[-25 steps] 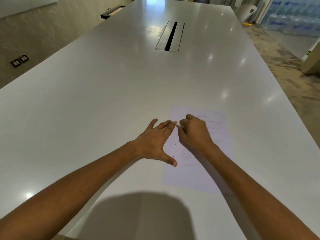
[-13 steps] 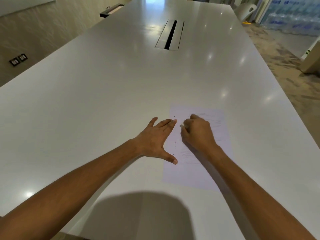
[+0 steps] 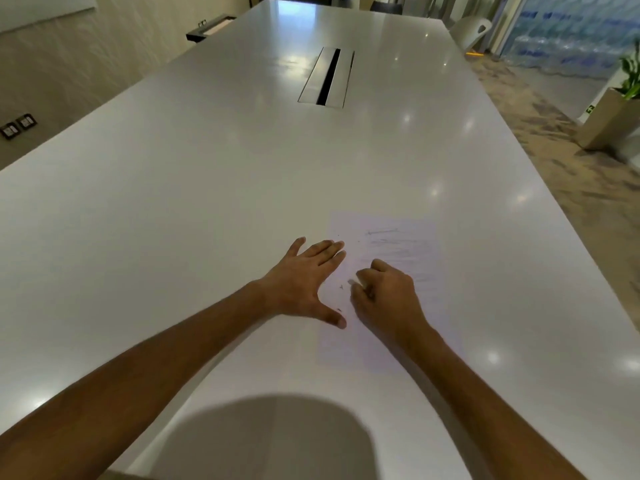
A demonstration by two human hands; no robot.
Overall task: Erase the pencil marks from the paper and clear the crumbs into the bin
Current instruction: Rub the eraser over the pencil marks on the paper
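Comparing w/ a second ago: right hand (image 3: pixel 388 299) has slid down the paper (image 3: pixel 408 251), toward the person; it sat up by the left fingertips before, now it's lower, about level w/ the gap between left fingers and thumb. More of the upper sheet is uncovered, showing faint pencil marks (image 3: pixel 391 249) across it. Left hand (image 3: pixel 301 282) hasn't shifted: flat, fingers straight and together, thumb spread wide, fingertips and thumb tip on the paper's left edge, palm on the table (image 3: pixel 173 202). Camera view has tilted a bit, so a planter (image 3: pixel 609 119) now shows at far right.

Right hand is curled in a loose fist, pinching a small whitish eraser (image 3: pixel 354 282) at its fingertips; only a pale tip pokes out, rest hidden in the fingers. Can't tell for sure if the tip touches the sheet. A few dark specks (image 3: pixel 341 287) lie on the paper between the hands, too small to say if marks or crumbs. Paper lies flat, near the table's near-right part; its lower right is covered by the right forearm. Pencil lines are too faint to read. Cable slot (image 3: pixel 327 77) sits mid-table, far off.
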